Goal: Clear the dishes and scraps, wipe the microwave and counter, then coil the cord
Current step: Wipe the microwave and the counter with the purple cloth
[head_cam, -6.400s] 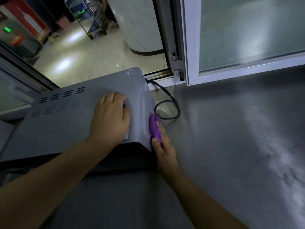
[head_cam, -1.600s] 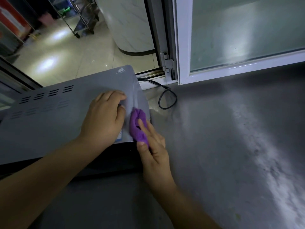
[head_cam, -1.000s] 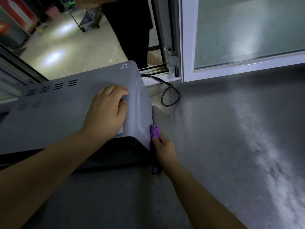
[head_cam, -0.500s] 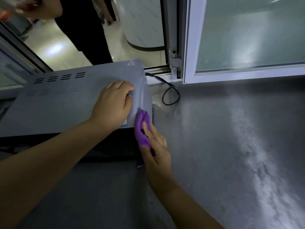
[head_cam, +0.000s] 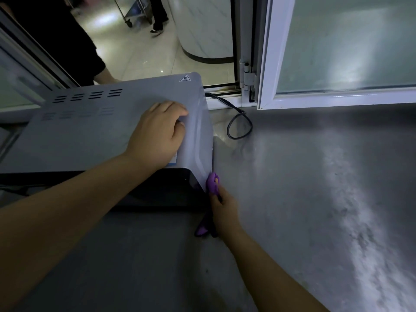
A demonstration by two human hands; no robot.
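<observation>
Head view. Left hand [head_cam: 157,134] rests palm-down on the top of the grey metal microwave [head_cam: 90,131], fingers loosely bent over its right edge, grasping nothing. Right hand [head_cam: 224,212] grips 1 purple cloth [head_cam: 211,183], pressed against the microwave's right front corner; a tail of cloth hangs below the hand. 1 black cord [head_cam: 238,124] loops on the grey desk [head_cam: 315,199] behind the microwave. White-framed window [head_cam: 265,64] beyond; tiled floor [head_cam: 139,50] outside.
</observation>
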